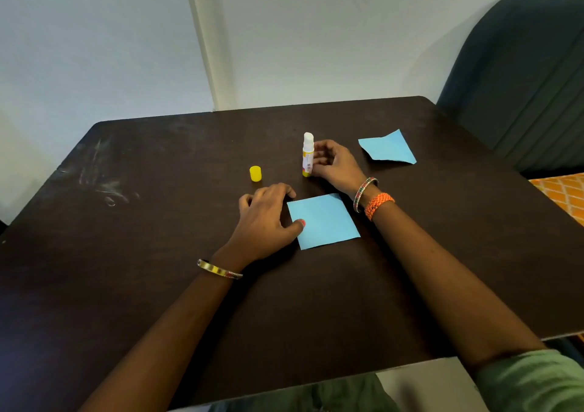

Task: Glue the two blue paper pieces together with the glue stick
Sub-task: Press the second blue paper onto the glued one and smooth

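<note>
A square blue paper piece lies flat on the dark table in front of me. My left hand rests palm down beside it, thumb pressing on its left edge. The glue stick stands upright behind the paper, uncapped, with white glue extended at the top. My right hand has its fingers around the stick's lower body. The yellow cap stands alone to the left of the stick. A second, irregular blue paper piece lies farther back to the right.
A dark green padded chair stands at the table's far right corner. An orange patterned cloth shows past the right edge. White walls sit behind the table. Chalky smears mark the left side of the tabletop.
</note>
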